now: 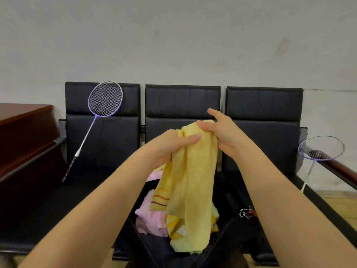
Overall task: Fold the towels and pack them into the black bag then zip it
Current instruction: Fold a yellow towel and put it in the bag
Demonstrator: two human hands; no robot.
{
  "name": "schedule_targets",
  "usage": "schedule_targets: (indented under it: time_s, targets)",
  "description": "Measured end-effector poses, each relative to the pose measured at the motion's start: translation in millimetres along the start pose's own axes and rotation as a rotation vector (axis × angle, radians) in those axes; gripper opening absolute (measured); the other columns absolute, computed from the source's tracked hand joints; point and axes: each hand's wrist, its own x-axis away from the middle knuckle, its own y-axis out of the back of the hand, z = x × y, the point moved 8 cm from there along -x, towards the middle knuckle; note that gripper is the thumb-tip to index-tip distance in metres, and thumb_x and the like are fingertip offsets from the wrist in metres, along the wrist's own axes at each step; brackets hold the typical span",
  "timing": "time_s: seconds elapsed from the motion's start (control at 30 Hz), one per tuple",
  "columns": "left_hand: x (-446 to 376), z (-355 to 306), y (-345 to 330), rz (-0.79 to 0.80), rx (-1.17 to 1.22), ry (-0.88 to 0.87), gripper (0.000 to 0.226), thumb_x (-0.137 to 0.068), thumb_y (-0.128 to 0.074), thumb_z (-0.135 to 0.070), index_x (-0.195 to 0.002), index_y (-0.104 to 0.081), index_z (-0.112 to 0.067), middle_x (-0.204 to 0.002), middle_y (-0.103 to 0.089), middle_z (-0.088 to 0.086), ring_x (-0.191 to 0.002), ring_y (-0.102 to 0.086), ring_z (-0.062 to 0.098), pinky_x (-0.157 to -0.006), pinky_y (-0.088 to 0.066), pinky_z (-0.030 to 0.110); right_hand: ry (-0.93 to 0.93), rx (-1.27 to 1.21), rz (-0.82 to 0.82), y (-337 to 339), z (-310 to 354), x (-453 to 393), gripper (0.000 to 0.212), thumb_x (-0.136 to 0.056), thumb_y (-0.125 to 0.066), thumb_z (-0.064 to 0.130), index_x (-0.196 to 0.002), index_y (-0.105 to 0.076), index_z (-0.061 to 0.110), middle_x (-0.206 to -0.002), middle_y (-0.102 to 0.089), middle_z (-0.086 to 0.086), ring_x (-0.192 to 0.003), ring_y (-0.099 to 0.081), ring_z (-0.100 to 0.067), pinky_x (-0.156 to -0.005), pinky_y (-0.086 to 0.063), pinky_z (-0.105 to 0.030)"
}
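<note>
Aloft, yellow towel (193, 171) — limp, striped at its hem — top pinched by left hand (170, 146) and right hand (222, 132).

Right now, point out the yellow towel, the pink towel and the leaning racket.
yellow towel (193, 180), head view, middle of the hanging cloth.
pink towel (152, 219), head view, crumpled part beneath.
leaning racket (105, 99), head view, strung head.

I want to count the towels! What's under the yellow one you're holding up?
Under the yellow towel lie a pink towel and a light green one, over the black bag. Anything deeper is covered.
</note>
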Motion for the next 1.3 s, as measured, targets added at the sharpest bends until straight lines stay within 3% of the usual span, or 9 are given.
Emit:
schedule_targets:
  time_s: [0.13,0.37,0.5,0.6,0.73,0.87,1.07,1.17,1.3]
  targets:
    - [6.0,-4.7,20.5,-0.275,-0.042,-0.109,0.04,-0.075,-0.079,-0.014,-0.112,-0.065,-0.007,-0.107,-0.071,0.01,-0.1,-0.068,0.027,-0.091,-0.054,0.046,0.015,-0.087,-0.021,-7.7,0.9,8.2,0.044,-0.092,-0.065,0.023,-0.134,-0.054,0.018,-0.134,-0.055,-0.007,-0.12,-0.055,-0.023,-0.104,-0.046,-0.045]
    - [15.0,-8.5,32.5,-0.508,0.047,-0.167,0.064,-0.077,-0.079,-0.028,-0.127,-0.041,-0.02,-0.12,-0.048,0.0,-0.107,-0.054,0.022,-0.09,-0.051,0.045,0.054,-0.101,-0.036,4.6,12.2,17.8,0.028,-0.099,-0.053,0.014,-0.125,-0.059,0.02,-0.128,-0.057,-0.006,-0.115,-0.057,-0.022,-0.101,-0.049,-0.043]
    - [10.8,-11.6,23.1,-0.488,-0.079,-0.225,0.025,-0.077,-0.077,-0.035,-0.086,-0.055,-0.025,-0.107,-0.058,0.002,-0.098,-0.055,0.02,-0.079,-0.049,0.038,0.031,-0.149,0.014,-2.3,3.0,19.3,0.032,-0.099,-0.052,0.013,-0.13,-0.054,0.02,-0.131,-0.054,-0.01,-0.116,-0.058,-0.027,-0.1,-0.05,-0.047]
    - [4.6,-12.8,20.0,-0.466,-0.138,-0.237,0.026,-0.082,-0.073,-0.027,-0.07,-0.05,-0.025,-0.087,-0.054,-0.005,-0.085,-0.051,0.019,-0.07,-0.042,0.032,0.016,-0.182,0.052,-9.8,-3.5,22.0,0.037,-0.098,-0.053,0.014,-0.135,-0.05,0.02,-0.131,-0.054,-0.011,-0.116,-0.059,-0.028,-0.099,-0.05,-0.048]
    - [-1.2,-6.4,16.4,-0.291,0.095,-0.216,0.031,-0.09,-0.062,-0.012,-0.067,-0.043,-0.017,-0.075,-0.046,0.007,-0.071,-0.043,0.023,-0.058,-0.034,0.031,-0.04,-0.418,0.141,-14.1,-10.3,25.4,0.049,-0.095,-0.057,0.015,-0.142,-0.041,0.014,-0.133,-0.054,-0.014,-0.119,-0.058,-0.03,-0.097,-0.05,-0.046]
    - [2.4,-2.0,17.6,-0.188,0.251,-0.159,0.036,-0.094,-0.055,-0.003,-0.063,-0.039,-0.014,-0.061,-0.046,0.002,-0.059,-0.046,0.016,-0.054,-0.037,0.028,-0.049,-0.422,0.144,-8.7,-13.6,24.5,0.05,-0.093,-0.05,-0.005,-0.142,-0.042,0.005,-0.129,-0.056,-0.017,-0.112,-0.06,-0.028,-0.095,-0.05,-0.04]
    - [8.7,-6.9,33.0,-0.303,0.123,-0.157,0.027,-0.097,-0.054,-0.015,-0.071,-0.046,-0.014,-0.067,-0.044,0.001,-0.065,-0.044,0.018,-0.069,-0.037,0.037,-0.026,-0.423,0.158,-9.9,-8.2,22.7,0.04,-0.095,-0.049,0.0,-0.132,-0.05,0.015,-0.12,-0.059,-0.009,-0.11,-0.058,-0.026,-0.099,-0.048,-0.045]
    - [11.7,-12.9,32.4,-0.347,0.09,-0.194,0.023,-0.097,-0.054,-0.02,-0.075,-0.049,-0.014,-0.07,-0.046,0.0,-0.064,-0.044,0.015,-0.062,-0.038,0.029,-0.02,-0.375,0.202,-18.7,-1.9,24.4,0.048,-0.093,-0.054,-0.002,-0.137,-0.048,0.015,-0.126,-0.056,-0.011,-0.11,-0.061,-0.026,-0.092,-0.054,-0.042]
    - [15.7,-18.6,35.7,-0.455,-0.008,-0.244,0.013,-0.094,-0.056,-0.027,-0.088,-0.054,-0.015,-0.088,-0.053,0.003,-0.08,-0.05,0.018,-0.07,-0.042,0.036,-0.033,-0.216,0.256,-29.0,0.1,29.7,0.062,-0.086,-0.062,-0.008,-0.14,-0.045,0.016,-0.126,-0.058,-0.014,-0.11,-0.064,-0.029,-0.084,-0.057,-0.037]
